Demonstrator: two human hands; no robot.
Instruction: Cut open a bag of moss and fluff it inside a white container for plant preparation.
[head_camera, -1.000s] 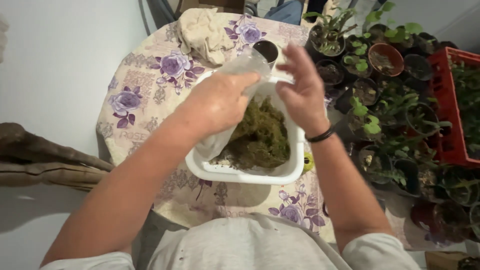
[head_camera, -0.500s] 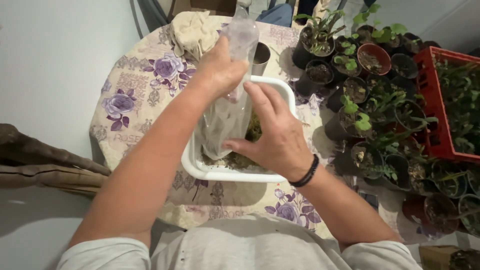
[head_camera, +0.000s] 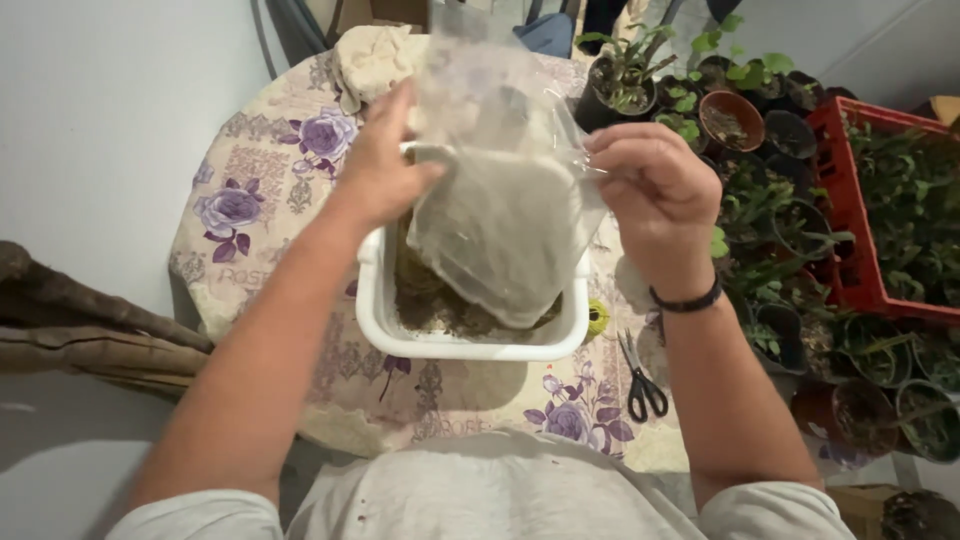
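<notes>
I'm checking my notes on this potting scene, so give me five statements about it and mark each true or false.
1. Both hands hold a clear plastic bag above the white tub. True: the left hand and the right hand each grip a side.
2. The tub is empty. False: brownish-green moss lies in it.
3. Black-handled scissors lie on the flowered tablecloth to the right of the tub. True.
4. The crate on the right is blue. False: it is red.
5. The right wrist is bare. False: it wears a dark band.
</notes>
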